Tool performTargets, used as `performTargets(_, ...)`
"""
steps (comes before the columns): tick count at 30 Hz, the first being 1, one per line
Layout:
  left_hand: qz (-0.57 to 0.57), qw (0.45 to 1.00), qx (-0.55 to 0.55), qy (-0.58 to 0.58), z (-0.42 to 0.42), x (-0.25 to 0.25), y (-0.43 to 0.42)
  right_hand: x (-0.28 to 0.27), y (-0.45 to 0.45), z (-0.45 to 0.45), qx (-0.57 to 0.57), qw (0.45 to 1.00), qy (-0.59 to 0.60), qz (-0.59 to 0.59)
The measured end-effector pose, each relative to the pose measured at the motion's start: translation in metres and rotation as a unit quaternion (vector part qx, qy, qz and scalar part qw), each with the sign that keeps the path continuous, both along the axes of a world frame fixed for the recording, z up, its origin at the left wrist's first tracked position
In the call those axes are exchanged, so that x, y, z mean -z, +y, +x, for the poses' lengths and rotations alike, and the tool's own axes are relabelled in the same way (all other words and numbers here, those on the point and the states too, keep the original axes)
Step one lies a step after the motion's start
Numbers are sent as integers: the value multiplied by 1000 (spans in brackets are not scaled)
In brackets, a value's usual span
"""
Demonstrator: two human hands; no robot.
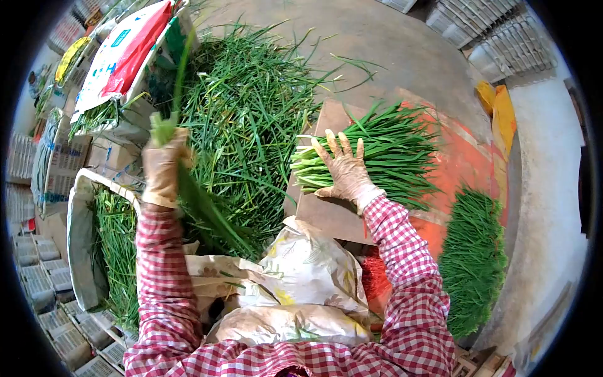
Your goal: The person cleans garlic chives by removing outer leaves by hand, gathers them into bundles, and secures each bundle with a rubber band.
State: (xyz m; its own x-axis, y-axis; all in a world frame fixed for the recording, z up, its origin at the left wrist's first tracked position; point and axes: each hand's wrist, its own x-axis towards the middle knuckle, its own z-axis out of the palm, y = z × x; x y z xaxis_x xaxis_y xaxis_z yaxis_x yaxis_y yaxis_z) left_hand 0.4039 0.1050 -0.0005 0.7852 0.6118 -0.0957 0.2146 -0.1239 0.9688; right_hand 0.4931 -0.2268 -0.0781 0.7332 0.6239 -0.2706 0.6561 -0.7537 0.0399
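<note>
My left hand (164, 168), in a thin pale glove, is closed around a small bunch of garlic chives (210, 217). Their pale stem ends stick up above the fist and the leaves hang below, blurred by motion. With fingers spread, my gloved right hand (347, 173) lies flat over the stem end of a larger bundle of garlic chives (396, 151). That bundle rests on a brown board (333, 217), stems to the left and leaves to the right. Beyond my left hand spreads a big heap of loose green leaves (251, 107) on the floor.
A white-rimmed crate of chives (78, 251) stands at my left. Behind it is a crate topped by a red and white sack (125, 53). Another pile of chives (474, 261) lies on the right by an orange sheet (461, 160). Stacked crates (512, 47) stand far right.
</note>
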Motion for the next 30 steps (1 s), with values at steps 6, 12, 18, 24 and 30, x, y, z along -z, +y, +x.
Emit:
performTargets(6, 372, 919, -121, -47, -32, -39, 37, -14, 35, -52, 23, 959, -88, 269)
performTargets(12, -8, 957, 24, -288, -30, -128, -100, -157, 74, -84, -101, 879, 77, 460)
performTargets(18, -592, 687, 187, -377, 14, -107, -142, -193, 29, -59, -81, 923, -56, 373)
performTargets(24, -635, 657, 138, -382, 39, -40, -77, -174, -57, -15, -97, 967, -121, 202)
performTargets(30, -553, 791, 1, -262, 17, 18, -54, -70, -61, 1, -116, 983, -143, 1)
